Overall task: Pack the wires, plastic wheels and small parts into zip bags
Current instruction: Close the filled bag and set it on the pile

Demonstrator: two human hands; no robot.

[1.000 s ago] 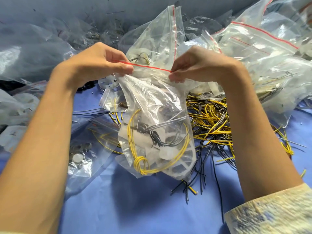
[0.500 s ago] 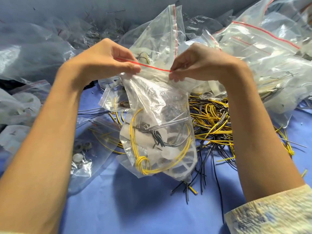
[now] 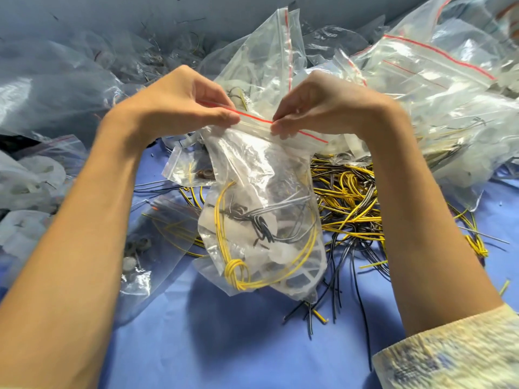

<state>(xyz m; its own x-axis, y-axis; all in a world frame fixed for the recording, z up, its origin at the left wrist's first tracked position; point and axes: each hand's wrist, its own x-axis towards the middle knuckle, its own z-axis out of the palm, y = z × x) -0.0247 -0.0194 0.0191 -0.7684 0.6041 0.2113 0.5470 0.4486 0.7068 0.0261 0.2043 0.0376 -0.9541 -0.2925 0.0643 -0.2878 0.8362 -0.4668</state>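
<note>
Left hand: my left hand (image 3: 174, 105) pinches the top edge of the zip bag (image 3: 252, 169), thumb and forefinger pressed together on the red zip strip (image 3: 255, 118)
Right hand: my right hand (image 3: 323, 108) pinches the same strip a little further along, fingertips (image 3: 280, 131) closed on the plastic
Where the bag is: held up between both hands above the blue cloth (image 3: 224, 346), hanging slightly tilted, with a coiled yellow wire (image 3: 222, 220), grey and black wires and a white plastic wheel (image 3: 297, 279) settled in its bottom
What just changed: a second ago my pinches were further apart on the strip; now they have closed in toward each other, and a stretch of red line shows past my right fingers
What that means: I judge this bag filled and its seal nearly pressed shut, with only the short stretch between my pinches left to close
Still to pack: the loose wires (image 3: 348, 197) lie heaped on the cloth just behind the bag
Around it: more zip bags (image 3: 435, 88) are piled to the right and at the back
Writing: none that I can read; the bags carry only the plain red line, no brand or label
</note>
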